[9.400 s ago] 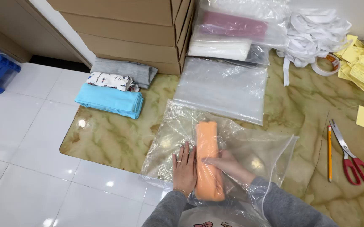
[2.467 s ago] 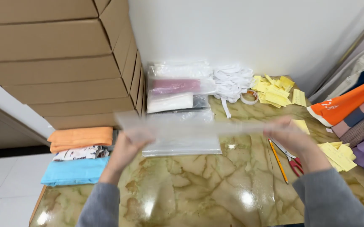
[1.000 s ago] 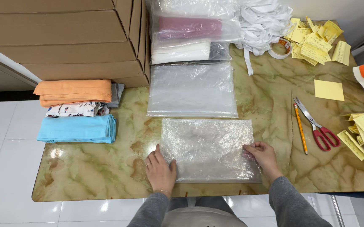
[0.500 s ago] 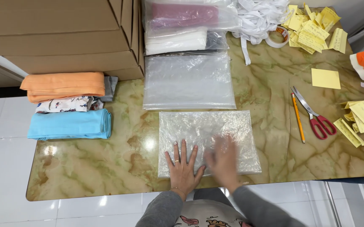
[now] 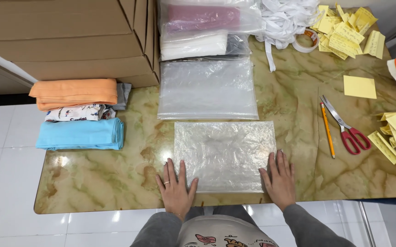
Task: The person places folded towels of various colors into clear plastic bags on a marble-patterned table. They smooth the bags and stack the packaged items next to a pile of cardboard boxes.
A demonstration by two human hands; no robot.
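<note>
A: Crinkled clear bag (image 5: pixel 225 155) is laid flat at the near edge of the desk (image 5: pixel 115 183), just below a stack of smoother clear bags (image 5: pixel 207 89).

B: Hands?

A: Left hand (image 5: pixel 176 188) and right hand (image 5: pixel 280 180) are pressed flat at the bag's two near corners, fingers spread, nothing gripped; likely so it is kept smooth.

B: Surroundings?

A: Folded cloths (image 5: pixel 77 114) are piled left; scissors (image 5: pixel 346 126) and pencil (image 5: pixel 327 129) are set right.

I count three folded cloths at the table's left edge: one orange (image 5: pixel 73 93), one patterned (image 5: pixel 78 112), one blue (image 5: pixel 81 134). At the right edge I see one pencil (image 5: pixel 327 130), one pair of scissors (image 5: pixel 347 127) and one yellow notepad (image 5: pixel 359 87).
</note>
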